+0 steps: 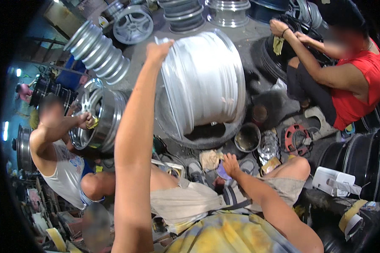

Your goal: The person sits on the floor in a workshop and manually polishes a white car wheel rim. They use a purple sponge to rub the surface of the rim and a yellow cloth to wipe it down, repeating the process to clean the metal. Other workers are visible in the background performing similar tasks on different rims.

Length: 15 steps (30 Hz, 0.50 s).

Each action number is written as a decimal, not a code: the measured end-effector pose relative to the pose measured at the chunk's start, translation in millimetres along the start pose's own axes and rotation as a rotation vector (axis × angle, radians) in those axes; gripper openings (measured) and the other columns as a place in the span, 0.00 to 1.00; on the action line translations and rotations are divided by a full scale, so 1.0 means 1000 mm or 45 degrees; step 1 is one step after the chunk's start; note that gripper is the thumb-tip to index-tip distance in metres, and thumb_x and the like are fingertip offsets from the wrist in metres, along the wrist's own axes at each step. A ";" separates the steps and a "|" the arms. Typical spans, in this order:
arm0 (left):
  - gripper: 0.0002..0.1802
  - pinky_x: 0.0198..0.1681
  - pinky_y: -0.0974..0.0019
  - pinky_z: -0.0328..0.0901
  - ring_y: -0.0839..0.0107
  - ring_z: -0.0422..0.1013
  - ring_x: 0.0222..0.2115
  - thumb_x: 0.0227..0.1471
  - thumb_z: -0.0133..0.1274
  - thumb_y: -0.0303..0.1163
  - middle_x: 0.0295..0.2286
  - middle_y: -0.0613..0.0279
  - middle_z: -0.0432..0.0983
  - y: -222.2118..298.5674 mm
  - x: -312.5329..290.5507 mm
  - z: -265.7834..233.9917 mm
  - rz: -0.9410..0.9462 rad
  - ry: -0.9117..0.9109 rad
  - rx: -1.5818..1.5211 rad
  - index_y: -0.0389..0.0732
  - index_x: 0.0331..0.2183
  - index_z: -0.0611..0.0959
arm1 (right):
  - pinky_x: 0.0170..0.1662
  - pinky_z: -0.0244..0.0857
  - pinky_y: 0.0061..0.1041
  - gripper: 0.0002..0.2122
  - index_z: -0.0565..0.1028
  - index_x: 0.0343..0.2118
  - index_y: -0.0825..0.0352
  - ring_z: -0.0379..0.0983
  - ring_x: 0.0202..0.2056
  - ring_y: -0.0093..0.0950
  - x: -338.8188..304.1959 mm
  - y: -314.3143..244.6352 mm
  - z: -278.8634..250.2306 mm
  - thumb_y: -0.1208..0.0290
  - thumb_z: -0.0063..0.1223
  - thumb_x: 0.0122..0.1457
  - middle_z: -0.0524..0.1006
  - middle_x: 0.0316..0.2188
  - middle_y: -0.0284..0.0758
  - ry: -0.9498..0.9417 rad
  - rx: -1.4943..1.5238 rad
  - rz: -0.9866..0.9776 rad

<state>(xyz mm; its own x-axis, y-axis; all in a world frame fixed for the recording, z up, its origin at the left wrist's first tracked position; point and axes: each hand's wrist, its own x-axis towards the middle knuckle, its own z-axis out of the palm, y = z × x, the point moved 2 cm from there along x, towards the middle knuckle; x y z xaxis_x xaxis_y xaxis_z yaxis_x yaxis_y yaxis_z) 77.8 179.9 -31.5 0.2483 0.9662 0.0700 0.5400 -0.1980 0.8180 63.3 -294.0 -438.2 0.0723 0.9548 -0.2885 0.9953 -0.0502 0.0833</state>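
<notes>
A large silver-grey wheel rim [204, 80] stands tilted in front of me, resting on a black tire [169, 126]. At the end of my outstretched arm, my left hand [158, 49] is closed over the rim's upper left edge. My right hand [231, 164] is low between my knees, its fingers bent around something small that I cannot make out. Beside those fingers are a crumpled tan paper or cloth [209, 160] and a purple object [223, 171]. A round metal bowl [247, 138] stands just beyond that hand.
At left, a person in a white tank top [63, 173] handles a shiny wheel rim [109, 114]. At right, a person in a red top [359, 84] works over a dark tire. Stacked silver rims [99, 52], a red device [295, 137] and a white container [332, 180] surround me.
</notes>
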 end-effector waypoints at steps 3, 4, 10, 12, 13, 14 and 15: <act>0.41 0.48 0.53 0.72 0.48 0.80 0.43 0.39 0.74 0.52 0.40 0.37 0.83 -0.026 -0.005 -0.027 0.186 0.061 0.067 0.24 0.43 0.83 | 0.51 0.60 0.40 0.09 0.85 0.38 0.55 0.68 0.51 0.33 0.003 -0.007 -0.010 0.63 0.55 0.58 0.76 0.45 0.32 -0.044 0.025 -0.130; 0.43 0.50 0.52 0.71 0.47 0.79 0.45 0.39 0.74 0.52 0.41 0.37 0.82 -0.024 -0.027 -0.025 0.248 0.067 0.140 0.24 0.46 0.82 | 0.52 0.60 0.41 0.09 0.85 0.39 0.55 0.70 0.52 0.33 0.000 -0.007 -0.015 0.64 0.56 0.59 0.78 0.46 0.34 -0.101 0.069 -0.145; 0.60 0.58 0.51 0.65 0.45 0.67 0.57 0.39 0.74 0.55 0.51 0.34 0.72 -0.046 -0.175 -0.041 0.507 -0.198 0.173 0.26 0.61 0.67 | 0.46 0.74 0.45 0.14 0.82 0.40 0.63 0.81 0.45 0.44 0.020 -0.002 -0.015 0.61 0.64 0.53 0.82 0.41 0.45 -0.082 0.754 -0.056; 0.61 0.58 0.53 0.66 0.44 0.68 0.56 0.37 0.75 0.56 0.50 0.35 0.72 -0.069 -0.223 -0.047 0.479 -0.201 0.501 0.26 0.61 0.67 | 0.48 0.75 0.47 0.16 0.82 0.41 0.64 0.80 0.44 0.48 0.024 0.002 -0.013 0.58 0.63 0.54 0.82 0.40 0.48 0.015 0.983 0.015; 0.57 0.56 0.52 0.67 0.44 0.71 0.53 0.37 0.74 0.59 0.48 0.35 0.74 -0.078 -0.247 -0.053 0.366 -0.337 0.673 0.27 0.57 0.72 | 0.49 0.73 0.51 0.20 0.74 0.48 0.67 0.78 0.45 0.54 0.023 0.007 -0.020 0.60 0.58 0.57 0.80 0.42 0.53 0.027 1.069 0.001; 0.55 0.55 0.51 0.69 0.43 0.74 0.49 0.36 0.73 0.62 0.46 0.35 0.77 -0.083 -0.266 -0.057 0.245 -0.480 0.845 0.27 0.53 0.78 | 0.49 0.72 0.51 0.19 0.74 0.47 0.67 0.77 0.46 0.54 0.027 0.010 -0.028 0.60 0.58 0.57 0.81 0.41 0.54 -0.037 1.093 0.047; 0.51 0.53 0.50 0.70 0.43 0.76 0.47 0.36 0.71 0.65 0.43 0.36 0.79 -0.086 -0.274 -0.047 -0.018 -0.758 0.996 0.28 0.48 0.82 | 0.49 0.72 0.51 0.19 0.74 0.47 0.67 0.77 0.46 0.54 0.029 0.016 -0.031 0.60 0.57 0.58 0.81 0.40 0.54 -0.111 1.118 0.105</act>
<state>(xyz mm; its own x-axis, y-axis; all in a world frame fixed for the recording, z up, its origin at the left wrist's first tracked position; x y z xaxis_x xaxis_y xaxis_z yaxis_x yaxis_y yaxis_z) -74.2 -59.7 -94.7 0.4862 0.7709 -0.4115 0.8731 -0.4478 0.1929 79.0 -258.1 -415.5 0.1147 0.9142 -0.3887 0.6745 -0.3589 -0.6451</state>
